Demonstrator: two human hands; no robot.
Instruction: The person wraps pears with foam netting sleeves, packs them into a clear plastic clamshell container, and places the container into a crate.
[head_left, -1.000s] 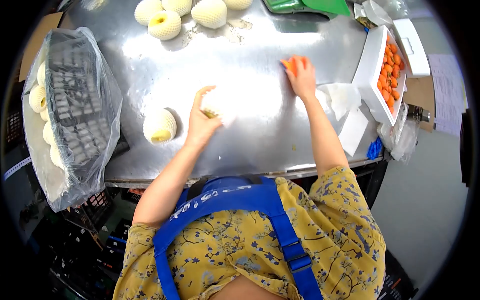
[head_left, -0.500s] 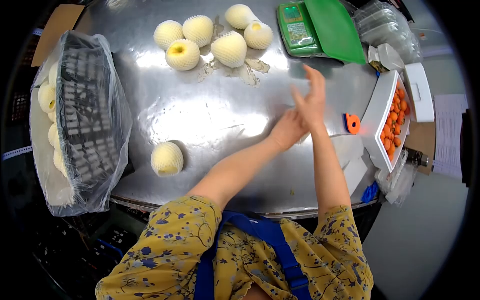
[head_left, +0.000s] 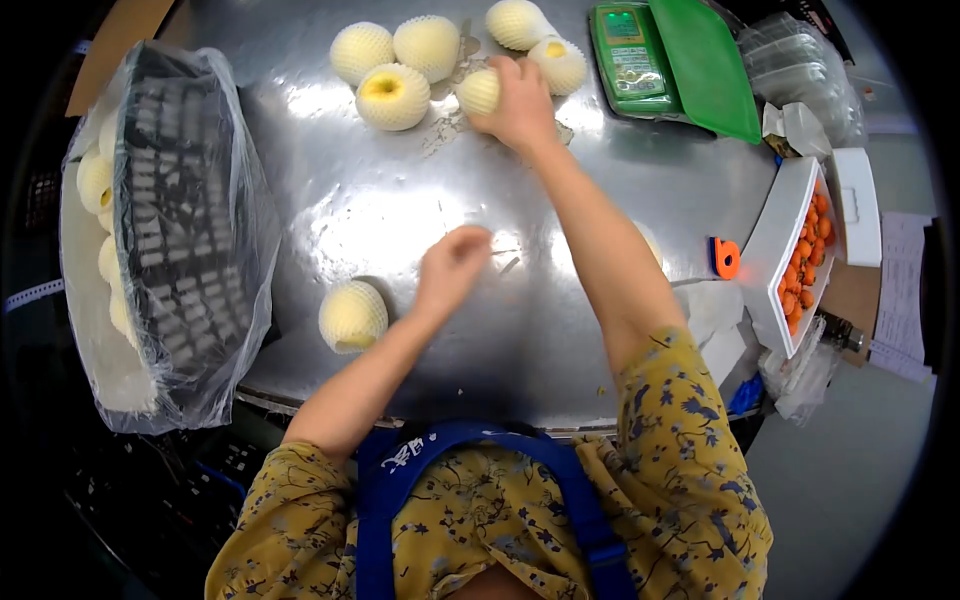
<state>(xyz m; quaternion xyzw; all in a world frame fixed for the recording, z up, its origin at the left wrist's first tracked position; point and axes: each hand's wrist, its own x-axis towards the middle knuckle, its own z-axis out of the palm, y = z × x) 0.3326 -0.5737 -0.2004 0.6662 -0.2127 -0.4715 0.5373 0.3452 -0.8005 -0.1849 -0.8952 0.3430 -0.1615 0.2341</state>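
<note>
My right hand (head_left: 522,103) reaches to the back of the metal table, its fingers wrapped round a pale yellow fruit in a foam net (head_left: 478,92). Close around it stand several other foam-netted fruits (head_left: 393,97). Over the middle of the table is my left hand (head_left: 452,268), its fingers curled together; what they hold, if anything, is hidden. Below and left of that hand sits a single netted fruit (head_left: 353,316), untouched. Another pale round thing (head_left: 650,243) shows only partly behind my right forearm.
At left stands a plastic-lined crate (head_left: 180,230) with more netted fruits. A green scale (head_left: 630,60) is at the back right. To the right are an orange tape dispenser (head_left: 725,258), a white foam box (head_left: 765,265) of small orange fruits and clear plastic containers (head_left: 800,70).
My right hand has moved from the right-middle of the table up to the back fruits and taken hold of one. My left hand has drawn back to the left. The view has shifted slightly.
</note>
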